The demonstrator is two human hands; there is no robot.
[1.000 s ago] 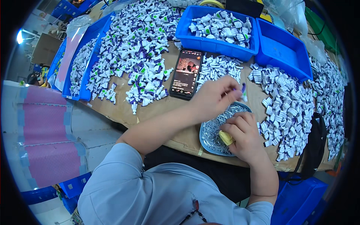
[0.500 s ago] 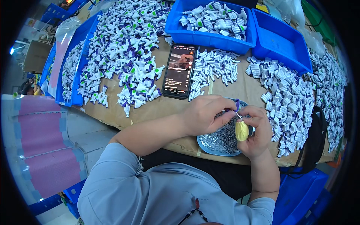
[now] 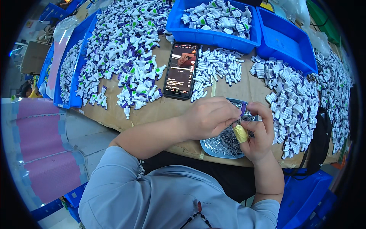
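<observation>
You can't really read any words here. Your black phone [image 3: 180,71] has tiny rows of light writing low on its screen, with little signs down its right side. Your pale blue shirt [image 3: 160,198] has a small, faint line of marks on the chest, too blurry to read.

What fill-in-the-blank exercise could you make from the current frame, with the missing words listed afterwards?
The right hand holds a tool handle coloured ____.
The left hand pinches a small piece coloured ____.
The phone lies to the ____ of the curved white sticks.
The large heap left of the phone mixes white, purple and ____.

Missing words: yellow; purple; left; green.
</observation>
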